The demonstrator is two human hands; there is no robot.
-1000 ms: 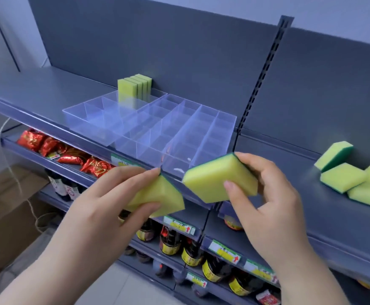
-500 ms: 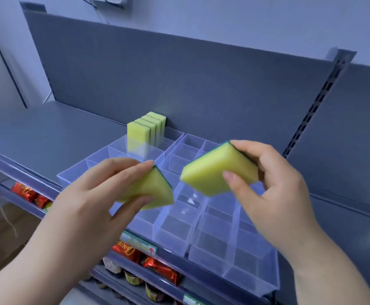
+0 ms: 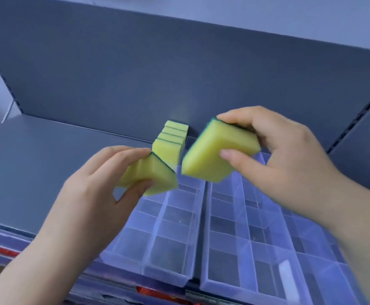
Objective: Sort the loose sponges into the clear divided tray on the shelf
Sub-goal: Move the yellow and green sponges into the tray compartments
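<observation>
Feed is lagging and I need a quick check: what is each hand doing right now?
Left hand: holding one yellow sponge over the clear tray.
Right hand: holding a second yellow sponge.

Hands: we count two, our left hand (image 3: 96, 194) and right hand (image 3: 285, 155).
Held sponges: two, the left sponge (image 3: 151, 175) and right sponge (image 3: 215, 155).
Standing sponges (image 3: 171, 142): we count four.
Clear divided trays: two, left tray (image 3: 155, 238) and right tray (image 3: 204, 238).

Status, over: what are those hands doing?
Left hand grips left sponge, right hand grips right sponge. Both over clear tray. Standing sponges at back; nothing blocking.
</observation>
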